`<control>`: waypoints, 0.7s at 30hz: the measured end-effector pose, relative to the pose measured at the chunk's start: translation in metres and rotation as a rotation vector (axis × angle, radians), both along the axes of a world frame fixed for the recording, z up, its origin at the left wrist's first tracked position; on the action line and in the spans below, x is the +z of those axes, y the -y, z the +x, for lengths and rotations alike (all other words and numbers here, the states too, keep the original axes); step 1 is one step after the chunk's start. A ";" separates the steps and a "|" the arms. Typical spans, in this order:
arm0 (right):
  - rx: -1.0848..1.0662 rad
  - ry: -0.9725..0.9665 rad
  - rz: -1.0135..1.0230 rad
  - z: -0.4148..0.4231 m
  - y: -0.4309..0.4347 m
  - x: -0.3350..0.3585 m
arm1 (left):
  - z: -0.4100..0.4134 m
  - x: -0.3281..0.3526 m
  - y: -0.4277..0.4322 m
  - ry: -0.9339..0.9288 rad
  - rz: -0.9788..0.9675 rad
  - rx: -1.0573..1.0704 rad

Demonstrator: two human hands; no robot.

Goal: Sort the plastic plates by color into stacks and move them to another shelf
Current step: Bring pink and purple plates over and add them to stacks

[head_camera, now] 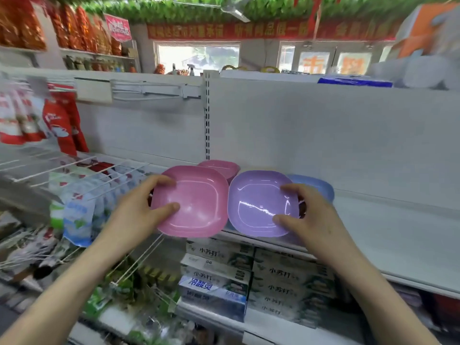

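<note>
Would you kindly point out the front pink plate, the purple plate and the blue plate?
front pink plate [196, 204]: head view, its inner floor.
purple plate [257, 205]: head view, its inner floor.
blue plate [323, 186]: head view, its right rim.

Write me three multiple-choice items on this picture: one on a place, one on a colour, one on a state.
1. Where is the blue plate?
A. on the shelf, behind the purple plate
B. on the floor
C. hung on a hook

2. What colour is the plate in the left hand?
A. green
B. pink
C. white

3. The right hand is:
A. open and idle
B. gripping the purple plate
C. holding a bottle

Answers:
1 A: it peeks out behind the purple one.
2 B: the thumb lies on the pink plate.
3 B: thumb and fingers clamp its rim.
</note>
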State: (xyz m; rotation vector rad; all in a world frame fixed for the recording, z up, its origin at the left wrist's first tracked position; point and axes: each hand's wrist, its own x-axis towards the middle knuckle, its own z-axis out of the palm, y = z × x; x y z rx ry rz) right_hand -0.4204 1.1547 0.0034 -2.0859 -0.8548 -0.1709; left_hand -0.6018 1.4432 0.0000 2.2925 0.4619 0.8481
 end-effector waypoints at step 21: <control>-0.283 -0.158 -0.168 0.067 0.076 0.000 | 0.110 0.005 0.010 -0.008 -0.048 -0.185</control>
